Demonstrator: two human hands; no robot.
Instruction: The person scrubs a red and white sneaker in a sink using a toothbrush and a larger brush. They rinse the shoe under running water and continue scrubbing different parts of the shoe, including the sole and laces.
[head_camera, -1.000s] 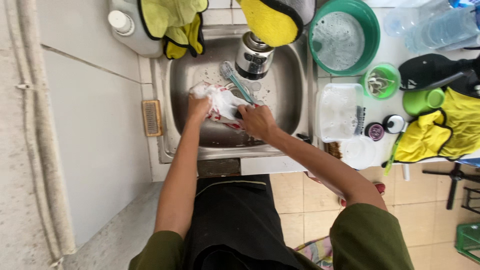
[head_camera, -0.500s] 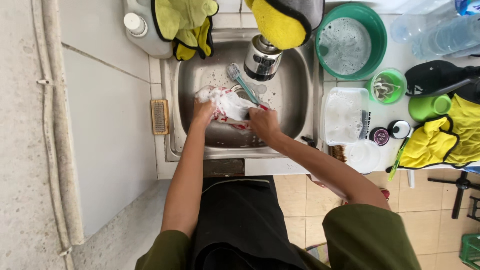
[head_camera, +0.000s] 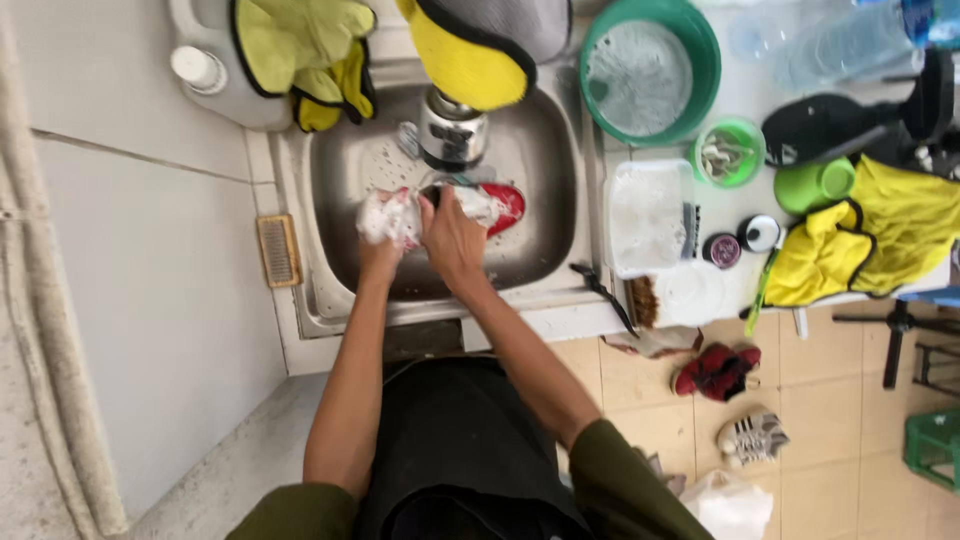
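Both hands worked inside the steel sink (head_camera: 545, 190) in the upper middle of the frame. The left hand (head_camera: 382, 235) was closed around the soapy, white end of a shoe (head_camera: 490, 205), its fingers wrapped in foam so that the fingertips could not be made out. The right hand (head_camera: 450, 235) lay just beside it, over the middle of the shoe, fingers curled down and gripping it; whether it also held something small against the shoe could not be told. The shoe lay across the sink, low over the basin, with its red part poking out to the right of the right hand's fingers and its sudsy part bunched under the left hand's. Directly above the hands, toward the top of the frame, stood a shiny metal tap (head_camera: 450, 130), and over that hung a yellow and grey mitt (head_camera: 480, 45). A pair of yellow gloves (head_camera: 305, 55) was draped over a white jug (head_camera: 215, 80) in the upper left. On the counter to the right of the sink sat a green basin (head_camera: 700, 45) of cloudy water, a clear plastic tub (head_camera: 645, 215), a small green bowl (head_camera: 728, 152) and a yellow cloth (head_camera: 860, 235). On the tiled floor at lower right lay a red shoe (head_camera: 715, 368) and a white sneaker (head_camera: 752, 437), near each other.
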